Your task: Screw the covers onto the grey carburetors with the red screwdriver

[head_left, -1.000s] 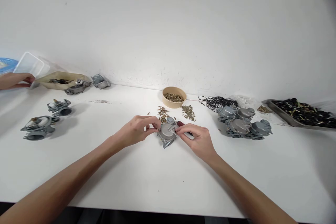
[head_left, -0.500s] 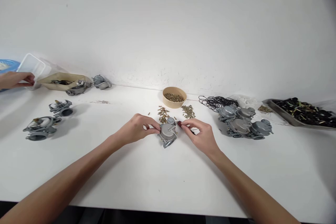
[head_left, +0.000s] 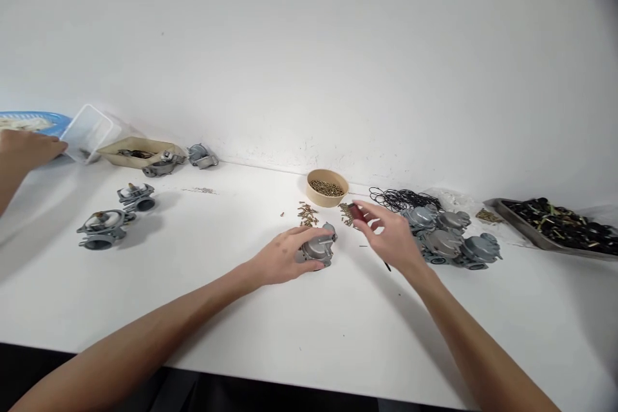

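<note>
My left hand [head_left: 280, 257] is wrapped round a grey metal carburetor [head_left: 320, 248] on the white table, thumb in front and fingers over its top. To the right of it, my right hand [head_left: 393, 238] grips a screwdriver by its dark red handle [head_left: 357, 212]; a thin dark tip shows below the palm. The screwdriver is apart from the carburetor. Just behind the carburetor lie loose brass-coloured screws [head_left: 306, 211]. A second heap of small screws [head_left: 346, 214] is partly hidden by my right hand.
A tan bowl [head_left: 328, 199] of screws stands behind. Several carburetors [head_left: 441, 243], black rubber rings [head_left: 400, 198] and a metal tray [head_left: 531, 236] of black parts lie right. More carburetors [head_left: 102, 226] sit left, where another person's hand [head_left: 29, 149] is at a clear plastic container [head_left: 91, 132].
My right hand has drawn the screwdriver away from the carburetor, up and to the right. My left hand has shifted from the carburetor's side to a fuller grip over it. The view has turned slightly.
</note>
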`<state>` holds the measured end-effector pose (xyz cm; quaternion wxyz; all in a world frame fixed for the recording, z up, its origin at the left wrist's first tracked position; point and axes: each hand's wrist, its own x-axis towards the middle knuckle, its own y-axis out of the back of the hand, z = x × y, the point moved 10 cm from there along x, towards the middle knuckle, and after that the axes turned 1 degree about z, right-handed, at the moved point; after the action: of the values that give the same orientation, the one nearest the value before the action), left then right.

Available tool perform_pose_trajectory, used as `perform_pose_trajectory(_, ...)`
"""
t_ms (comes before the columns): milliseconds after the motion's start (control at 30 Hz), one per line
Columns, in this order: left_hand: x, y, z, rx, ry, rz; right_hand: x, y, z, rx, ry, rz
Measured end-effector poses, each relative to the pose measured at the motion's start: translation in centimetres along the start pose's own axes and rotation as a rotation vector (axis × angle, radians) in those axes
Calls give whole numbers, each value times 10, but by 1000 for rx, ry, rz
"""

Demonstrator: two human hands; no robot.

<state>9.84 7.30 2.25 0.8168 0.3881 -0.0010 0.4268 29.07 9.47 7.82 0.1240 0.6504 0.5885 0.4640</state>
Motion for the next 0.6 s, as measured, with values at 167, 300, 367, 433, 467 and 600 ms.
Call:
perform_pose_trajectory(167,2,4,-6,-117,-60,-94,31,59,-55,332,57,175)
perform_pose_trajectory(300,2,4,-10,-117,-62,-81,41,65,-87,541,196,186)
perform_pose_trajectory(367,2,2,-9,-123,-71,-78,42,55,-87,587,209,143)
perform_pose_trajectory(433,1,1,-8,-127,-89,-75,42,42,-83,606,204,84)
perform_pose_trajectory(467,1,1,-8,-130,-99,-72,41,36,-80,608,203,60)
perform_pose_trajectory(600,2,1,-6,-150,-127,-62,41,28,-76,597,235,29)
